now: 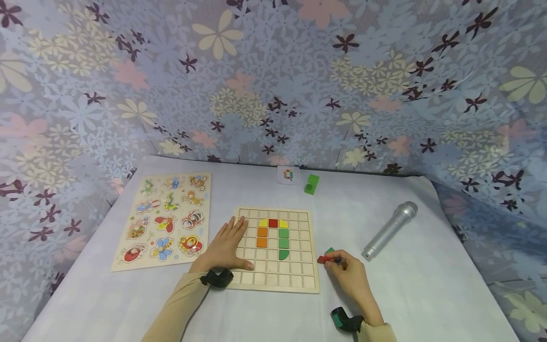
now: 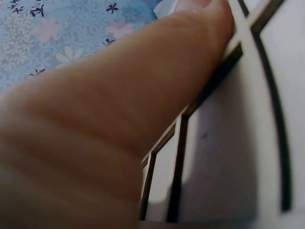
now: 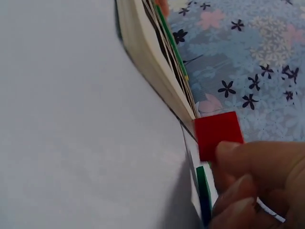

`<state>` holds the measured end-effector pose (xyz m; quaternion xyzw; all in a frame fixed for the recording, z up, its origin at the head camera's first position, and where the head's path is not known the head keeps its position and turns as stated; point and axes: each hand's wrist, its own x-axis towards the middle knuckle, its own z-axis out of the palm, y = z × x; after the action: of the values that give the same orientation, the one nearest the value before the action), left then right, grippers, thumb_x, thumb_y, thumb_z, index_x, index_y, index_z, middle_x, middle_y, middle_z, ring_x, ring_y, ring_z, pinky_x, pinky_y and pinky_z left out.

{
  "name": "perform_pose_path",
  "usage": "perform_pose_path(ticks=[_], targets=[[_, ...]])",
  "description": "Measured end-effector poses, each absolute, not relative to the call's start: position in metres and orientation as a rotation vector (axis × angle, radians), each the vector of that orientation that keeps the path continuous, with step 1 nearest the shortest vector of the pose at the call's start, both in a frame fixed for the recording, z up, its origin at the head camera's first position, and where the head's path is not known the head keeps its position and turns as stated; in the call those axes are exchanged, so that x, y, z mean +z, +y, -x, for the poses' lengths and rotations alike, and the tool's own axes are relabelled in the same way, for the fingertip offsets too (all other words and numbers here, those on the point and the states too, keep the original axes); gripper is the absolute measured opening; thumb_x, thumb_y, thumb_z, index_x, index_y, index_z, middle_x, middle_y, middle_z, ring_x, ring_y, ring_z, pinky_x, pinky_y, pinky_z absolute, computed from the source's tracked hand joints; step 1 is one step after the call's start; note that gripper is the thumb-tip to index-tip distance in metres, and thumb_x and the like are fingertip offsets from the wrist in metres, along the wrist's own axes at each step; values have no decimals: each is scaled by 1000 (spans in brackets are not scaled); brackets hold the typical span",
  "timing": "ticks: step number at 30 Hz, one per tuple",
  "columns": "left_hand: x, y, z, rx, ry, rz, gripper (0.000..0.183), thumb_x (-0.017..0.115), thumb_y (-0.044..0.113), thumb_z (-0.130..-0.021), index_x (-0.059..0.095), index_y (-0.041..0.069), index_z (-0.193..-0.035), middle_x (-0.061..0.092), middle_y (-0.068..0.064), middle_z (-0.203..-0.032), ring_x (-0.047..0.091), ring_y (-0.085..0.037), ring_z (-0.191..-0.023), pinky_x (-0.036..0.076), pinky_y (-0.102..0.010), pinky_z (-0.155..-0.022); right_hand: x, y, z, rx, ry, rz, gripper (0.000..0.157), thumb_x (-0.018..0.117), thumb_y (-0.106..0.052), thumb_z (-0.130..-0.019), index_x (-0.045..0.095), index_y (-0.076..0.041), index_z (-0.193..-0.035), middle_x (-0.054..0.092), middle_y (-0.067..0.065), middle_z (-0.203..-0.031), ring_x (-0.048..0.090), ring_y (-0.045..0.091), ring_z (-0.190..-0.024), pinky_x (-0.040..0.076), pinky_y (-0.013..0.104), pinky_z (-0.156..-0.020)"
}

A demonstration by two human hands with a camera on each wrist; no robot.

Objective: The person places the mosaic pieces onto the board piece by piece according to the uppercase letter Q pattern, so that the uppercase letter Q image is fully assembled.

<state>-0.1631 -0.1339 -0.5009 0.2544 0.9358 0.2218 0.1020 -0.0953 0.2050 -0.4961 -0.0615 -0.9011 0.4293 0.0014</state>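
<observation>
"Pinching what, with your right hand (image 1: pixel 349 274)?"

"You are pinching a flat red square tile (image 3: pixel 218 133) between thumb and finger, with no gap showing; you are holding it just beside the right edge of the pale wooden grid board (image 1: pixel 295 281), near a small green piece (image 1: pixel 330 250); whether you are gripping that too, I cannot tell."

"And your left hand (image 1: pixel 226 246)?"

"It is lying on the board's left side, fingers straight and gripping nothing; you are probably steadying the board."

"Which step are you doing?"

"You are apparently adding to the yellow, red, orange and green tiles (image 1: pixel 283 233); the next move seems to be calling for lowering the red one flat into a bare cell; the white picture card (image 1: pixel 288 175) is showing too small for telling which."
</observation>
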Motion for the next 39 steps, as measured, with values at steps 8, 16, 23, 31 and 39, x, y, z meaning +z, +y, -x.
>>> perform_pose_path(ticks=[8,16,23,31,39], targets=[[-503,-133,163,641,2764,-762,121,77,58,-70,13,-1,-154,8,-18,-163,0,-39,-151,6,-54,-123,-484,192,112,1527,-2775,155,15,67,-17,-92,69,-8,-104,56,6,-65,44,6,-53,36,18,-48],[-505,-133,164,634,2768,-765,122,77,59,-69,13,-1,-154,8,-18,-163,0,-40,-151,6,-54,-123,-476,160,132,1713,-2765,7,18,63,-10,-93,67,-1,-108,67,15,-92,51,10,-57,42,18,-49],[-505,-133,163,640,2765,-765,121,77,58,-70,13,-1,-154,8,-18,-163,0,-40,-151,6,-55,-123,-483,136,138,1902,-2774,-222,18,62,-9,-93,66,2,-106,67,18,-86,57,10,-62,51,19,-57],[-504,-133,163,645,2769,-766,121,77,59,-70,13,-1,-154,8,-18,-163,1,-40,-151,7,-55,-123,-492,119,138,1828,-2756,-236,12,66,-9,-90,69,-1,-99,68,12,-83,58,10,-66,51,19,-59],[-503,-135,164,639,2774,-765,122,77,59,-69,14,-1,-154,9,-19,-163,2,-41,-151,8,-55,-123,-500,112,139,1636,-2770,-265,8,67,-5,-88,70,-8,-94,67,4,-82,55,7,-69,46,16,-62]])
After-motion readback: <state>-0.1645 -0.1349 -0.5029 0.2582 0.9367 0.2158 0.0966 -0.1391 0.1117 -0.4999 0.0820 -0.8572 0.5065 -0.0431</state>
